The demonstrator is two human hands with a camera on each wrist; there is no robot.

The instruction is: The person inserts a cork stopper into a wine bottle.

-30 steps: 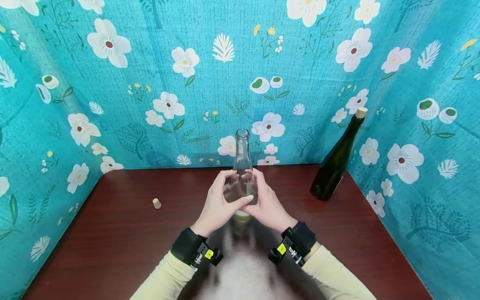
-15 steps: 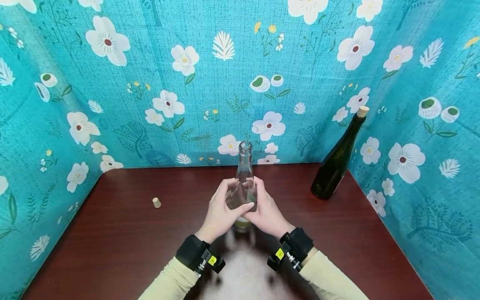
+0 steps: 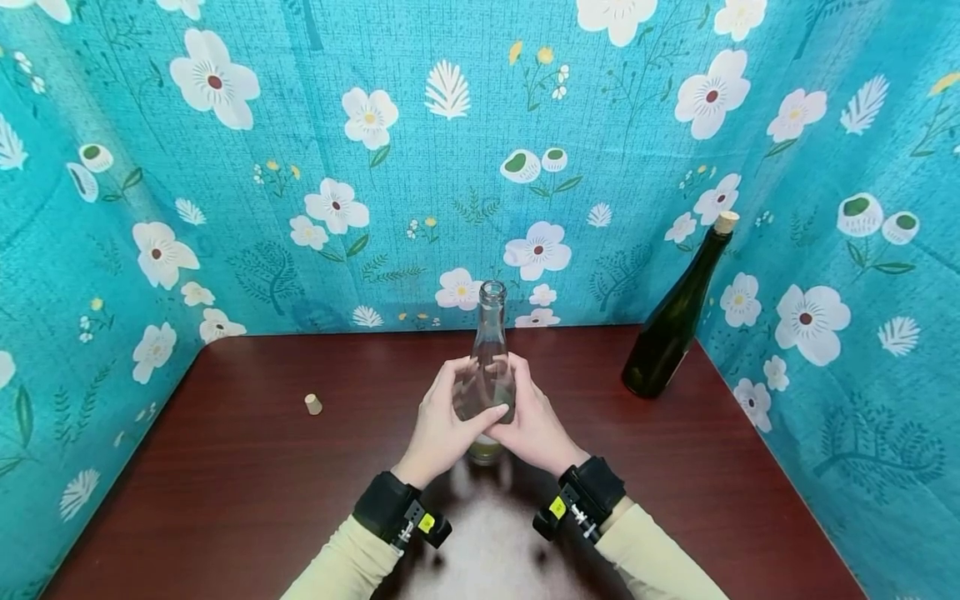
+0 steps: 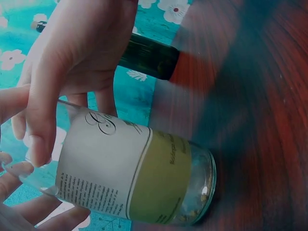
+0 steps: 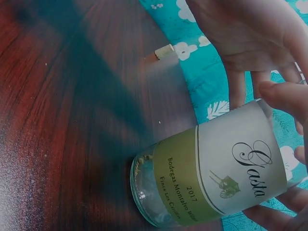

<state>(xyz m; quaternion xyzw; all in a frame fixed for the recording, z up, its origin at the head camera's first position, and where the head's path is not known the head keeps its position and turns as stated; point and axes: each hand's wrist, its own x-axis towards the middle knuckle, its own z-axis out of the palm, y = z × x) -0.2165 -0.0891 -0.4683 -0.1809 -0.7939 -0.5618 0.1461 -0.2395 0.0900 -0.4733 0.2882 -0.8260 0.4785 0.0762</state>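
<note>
Steadying clear bottle (image 3: 489, 367) upright on table (image 3: 247, 467), left hand (image 3: 438, 429) and right hand (image 3: 536, 425) both wrapped around it; next likely fetching loose cork (image 3: 312, 405).

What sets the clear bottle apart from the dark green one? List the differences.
The clear bottle is colourless glass, while the dark green bottle is nearly opaque. The clear bottle's mouth is open; the dark green bottle is plugged with a cork. The left hand and right hand hold the clear bottle at mid-table; the dark green bottle stands untouched in the far right corner. Both stand on the table and have long, slender necks.
</note>
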